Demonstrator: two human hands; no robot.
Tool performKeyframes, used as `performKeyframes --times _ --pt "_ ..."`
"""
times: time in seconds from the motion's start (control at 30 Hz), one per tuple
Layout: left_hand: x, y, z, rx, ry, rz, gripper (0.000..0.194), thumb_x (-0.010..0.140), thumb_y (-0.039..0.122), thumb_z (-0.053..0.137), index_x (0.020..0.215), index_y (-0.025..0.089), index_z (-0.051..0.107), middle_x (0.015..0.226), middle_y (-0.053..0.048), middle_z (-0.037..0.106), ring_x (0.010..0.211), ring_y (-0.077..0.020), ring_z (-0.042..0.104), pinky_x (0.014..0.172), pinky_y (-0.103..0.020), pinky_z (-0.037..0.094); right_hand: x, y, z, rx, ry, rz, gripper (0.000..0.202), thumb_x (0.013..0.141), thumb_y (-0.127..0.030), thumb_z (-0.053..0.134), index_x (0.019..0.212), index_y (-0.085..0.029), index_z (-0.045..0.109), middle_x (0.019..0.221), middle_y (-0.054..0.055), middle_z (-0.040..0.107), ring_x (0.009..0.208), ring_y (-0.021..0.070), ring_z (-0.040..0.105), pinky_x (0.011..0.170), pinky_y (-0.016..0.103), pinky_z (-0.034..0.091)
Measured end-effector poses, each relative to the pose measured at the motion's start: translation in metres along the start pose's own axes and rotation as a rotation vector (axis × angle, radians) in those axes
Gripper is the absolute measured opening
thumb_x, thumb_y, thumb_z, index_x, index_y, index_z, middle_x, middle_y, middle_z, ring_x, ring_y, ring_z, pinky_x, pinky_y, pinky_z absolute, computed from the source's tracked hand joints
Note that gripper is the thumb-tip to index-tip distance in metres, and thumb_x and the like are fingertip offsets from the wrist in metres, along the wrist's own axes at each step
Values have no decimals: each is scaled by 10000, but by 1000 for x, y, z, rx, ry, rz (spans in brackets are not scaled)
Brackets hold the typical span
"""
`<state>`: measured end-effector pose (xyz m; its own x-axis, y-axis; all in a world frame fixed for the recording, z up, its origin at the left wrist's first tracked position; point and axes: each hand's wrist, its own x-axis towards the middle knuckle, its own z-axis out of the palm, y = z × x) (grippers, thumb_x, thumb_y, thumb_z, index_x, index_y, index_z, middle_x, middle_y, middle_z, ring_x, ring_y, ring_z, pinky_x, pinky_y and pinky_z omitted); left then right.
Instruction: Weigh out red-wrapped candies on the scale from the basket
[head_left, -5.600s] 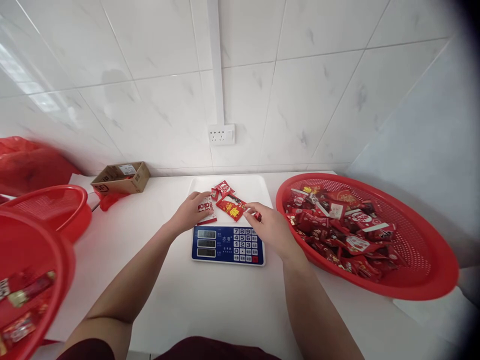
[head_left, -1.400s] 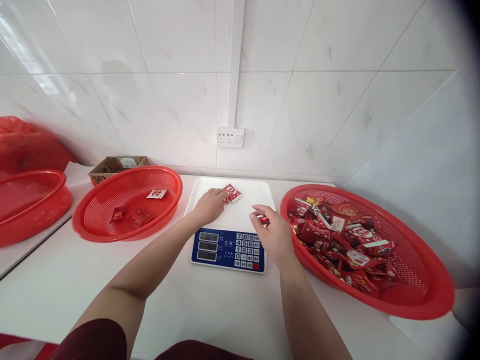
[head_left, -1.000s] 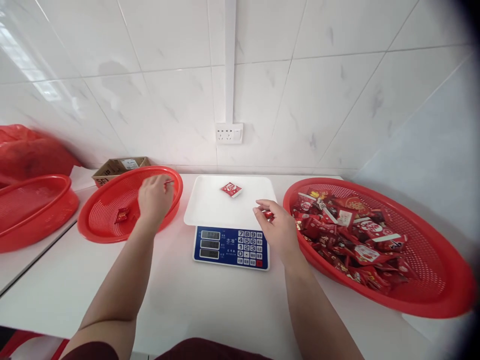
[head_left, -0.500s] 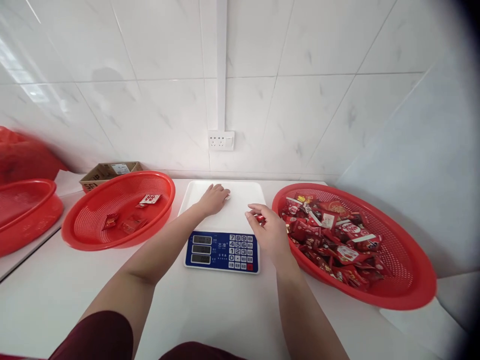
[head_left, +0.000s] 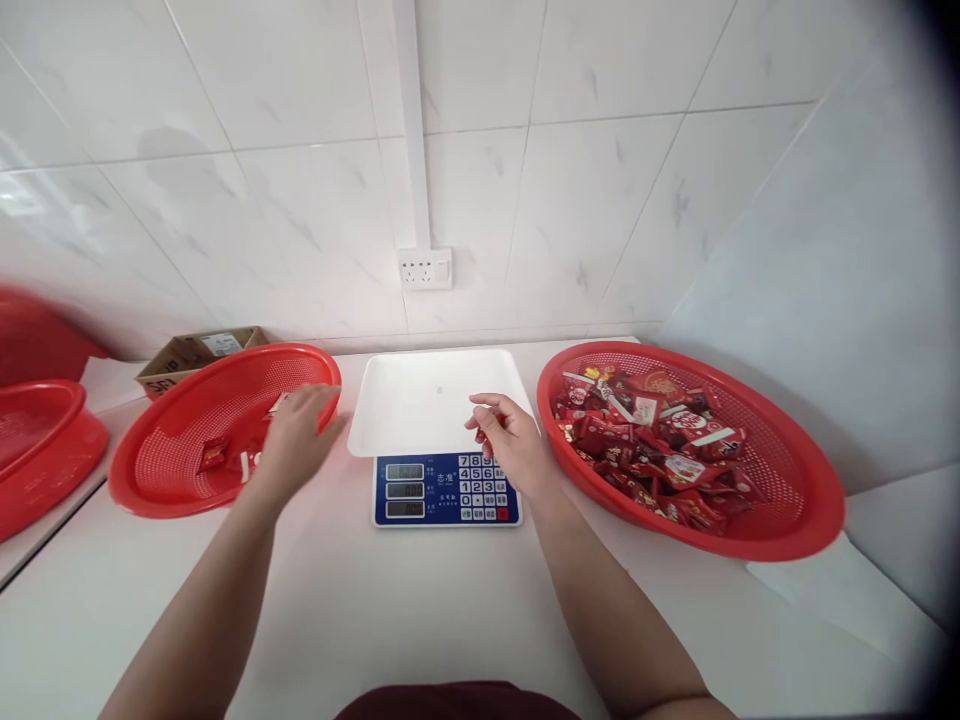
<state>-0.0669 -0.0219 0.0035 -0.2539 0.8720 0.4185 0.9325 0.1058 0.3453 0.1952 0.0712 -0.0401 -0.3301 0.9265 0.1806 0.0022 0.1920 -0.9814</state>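
My left hand is open, fingers apart and nothing in it, above the right rim of the left red basket. A few small red packets lie in that basket, partly hidden by the hand. Over the front right of the scale's white pan, my right hand is closed on a small red wrapped packet, mostly covered by the fingers. The pan carries nothing I can see. Below it is the scale's blue keypad panel with lit displays.
The right red basket holds a heap of red wrapped packets. A cardboard box stands behind the left basket. More red tubs sit at far left. A socket is on the tiled wall behind the white table.
My left hand has left the scale pan and moved left to the left basket, its fingers spread. My right hand stays near the pan with the red packet. The view has shifted slightly.
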Motion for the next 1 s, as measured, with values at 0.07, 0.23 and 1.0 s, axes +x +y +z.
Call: performKeyframes --times 0.07,0.23,1.0 --pt "-10 24 8 -186 -59 68 349 837 435 521 1089 215 619 1181 -110 626 1216 -304 485 1017 -467 370 1 2 13 114 4 48 416 826 -542 493 1052 -209 597 711 -1 614 509 110 509 394 214 388" --pt "-26 70 8 -542 -6 82 247 795 432 601 976 280 674 1126 -60 658 1198 -282 512 896 -359 461 17 -3 35 -107 24 -58 361 860 -466 494 1124 -242 594 972 44 653 830 162 622 639 273 527" --pt "8 46 19 -1731 -404 -417 178 705 336 735 845 240 682 747 -16 605 687 -124 578 618 -218 555 35 15 -157 -1332 -125 330 303 711 -139 666 1012 -168 678 1043 135 689 964 289 627 790 315 463"
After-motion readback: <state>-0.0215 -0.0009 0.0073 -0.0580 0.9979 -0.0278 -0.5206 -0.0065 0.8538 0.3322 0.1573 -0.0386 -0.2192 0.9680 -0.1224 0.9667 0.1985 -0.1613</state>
